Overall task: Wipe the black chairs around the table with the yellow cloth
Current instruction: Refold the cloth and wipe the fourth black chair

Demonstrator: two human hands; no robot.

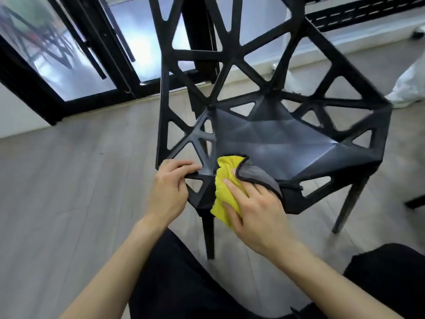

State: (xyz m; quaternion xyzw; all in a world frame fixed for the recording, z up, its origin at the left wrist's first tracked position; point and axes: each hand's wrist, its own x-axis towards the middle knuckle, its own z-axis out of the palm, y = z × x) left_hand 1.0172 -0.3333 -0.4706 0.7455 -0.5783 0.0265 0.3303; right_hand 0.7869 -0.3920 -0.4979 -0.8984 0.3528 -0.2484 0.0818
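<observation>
A black chair [271, 139] with a web of triangular openings stands in front of me, its seat facing me. The yellow cloth [224, 180], grey on its other side, lies bunched on the seat's front left corner. My right hand [255, 206] presses on the cloth with fingers spread over it. My left hand [169, 187] grips the chair's front left edge, fingers curled over the frame.
Black-framed glass doors [76, 54] stand at the back left. A white bag [411, 86] lies on the wooden floor at the right. Another black chair leg [414, 201] shows at the right edge. My dark trousers fill the bottom.
</observation>
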